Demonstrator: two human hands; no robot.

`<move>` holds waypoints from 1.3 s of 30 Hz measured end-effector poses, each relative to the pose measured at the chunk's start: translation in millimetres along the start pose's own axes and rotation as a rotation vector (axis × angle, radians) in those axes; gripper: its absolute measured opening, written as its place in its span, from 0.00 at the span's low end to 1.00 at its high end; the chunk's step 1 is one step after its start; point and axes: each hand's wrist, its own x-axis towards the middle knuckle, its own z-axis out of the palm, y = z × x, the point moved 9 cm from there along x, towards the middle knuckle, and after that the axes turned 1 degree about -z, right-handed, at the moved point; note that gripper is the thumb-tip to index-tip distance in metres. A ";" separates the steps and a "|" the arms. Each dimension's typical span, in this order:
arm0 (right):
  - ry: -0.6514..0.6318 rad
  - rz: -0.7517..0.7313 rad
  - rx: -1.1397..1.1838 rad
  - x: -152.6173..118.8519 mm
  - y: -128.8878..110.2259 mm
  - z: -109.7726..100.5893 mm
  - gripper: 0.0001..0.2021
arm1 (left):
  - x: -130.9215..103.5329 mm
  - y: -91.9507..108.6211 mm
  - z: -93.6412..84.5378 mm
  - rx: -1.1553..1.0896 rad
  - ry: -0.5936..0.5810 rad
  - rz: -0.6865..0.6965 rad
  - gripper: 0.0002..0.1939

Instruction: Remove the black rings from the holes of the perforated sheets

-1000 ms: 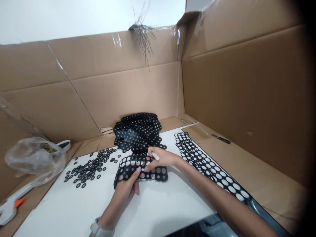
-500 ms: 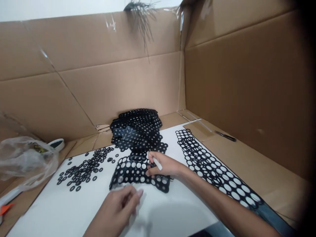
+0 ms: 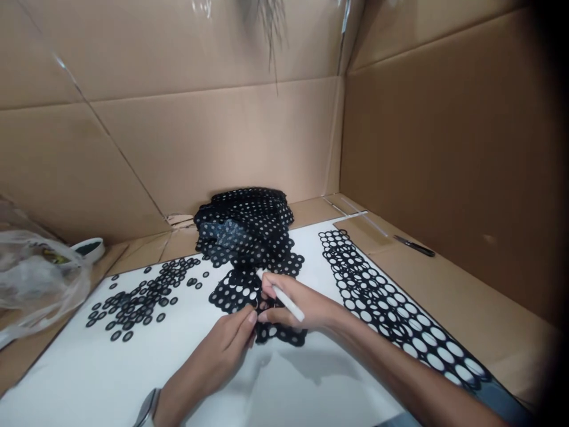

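Observation:
A black sheet punched with round holes [image 3: 227, 296] lies in folds in front of me. My left hand [image 3: 229, 338] pinches its near edge between thumb and fingers. Close beside it, my right hand [image 3: 306, 301] grips a white pen-like stick [image 3: 288, 303] that slants across the fingers, its tip toward the sheet. The right thumb and fingertips meet the sheet near my left fingertips; whether they also pinch it I cannot tell. Behind, the same black dotted material is heaped in a pile [image 3: 249, 222].
Small black rings [image 3: 146, 296] lie scattered on the white board [image 3: 111, 379] at left. A black sheet with larger holes [image 3: 400, 314] runs along the right edge, beside a dark slim cutter-like tool [image 3: 414, 245]. Cardboard walls [image 3: 249, 136] surround the board; a plastic bag [image 3: 40, 284] sits left.
My left hand has moved up and taken hold of the sheet's edge. The near sheet is now bunched between both hands. The view has tilted downward.

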 end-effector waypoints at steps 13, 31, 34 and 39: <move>-0.004 0.288 -0.048 -12.7 28.4 -40.5 0.19 | -9.7 -72.0 -159.5 0.437 0.515 -0.206 0.24; 0.052 0.274 -0.101 -11.1 17.6 -33.7 0.24 | 6.0 20.0 -0.2 0.437 0.226 0.101 0.16; 0.028 0.197 -0.038 -7.7 13.8 -27.0 0.23 | 6.9 18.5 2.1 0.428 0.197 0.076 0.19; 0.019 0.141 -0.067 -4.2 11.9 -16.0 0.25 | 4.5 13.4 0.7 0.425 0.194 0.054 0.23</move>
